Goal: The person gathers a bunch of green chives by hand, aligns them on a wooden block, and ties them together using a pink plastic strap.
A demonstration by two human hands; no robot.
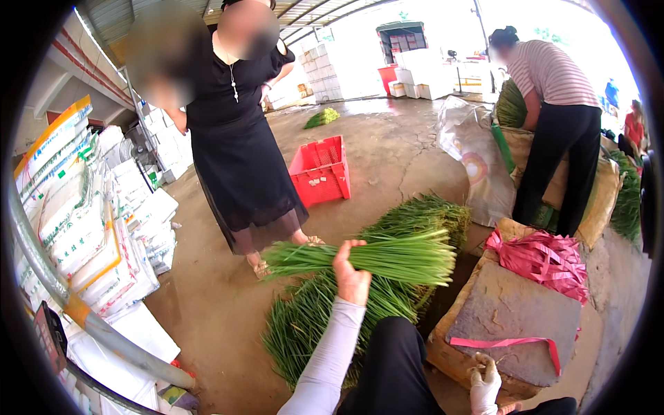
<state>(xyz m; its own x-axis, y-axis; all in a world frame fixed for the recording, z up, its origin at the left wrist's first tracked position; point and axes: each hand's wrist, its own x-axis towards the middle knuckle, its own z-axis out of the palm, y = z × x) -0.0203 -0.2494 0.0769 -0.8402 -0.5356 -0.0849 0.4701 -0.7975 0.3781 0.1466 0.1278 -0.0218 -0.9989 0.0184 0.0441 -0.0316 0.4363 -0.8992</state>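
My left hand (351, 275), in a grey sleeve, is closed around the middle of a bunch of green chives (408, 259), held level above a large heap of chives (311, 318) on the ground. Down at the right, my right hand (485, 384) wears a pale glove with bare fingertips. Its fingers are slightly bent and apart, with no held thing visible, beside the near edge of a low, dark-topped block (508, 304). A pink strip (512, 342) lies across that block, apart from the hand. Crumpled pink strips (539, 257) are piled at its far end.
A person in black (238, 138) stands ahead, near a red crate (321, 169). At the right, another person in a striped top (557, 76) bends over large sacks (532, 149). White foam boxes (83, 228) are stacked behind a metal pole (104, 332) on the left.
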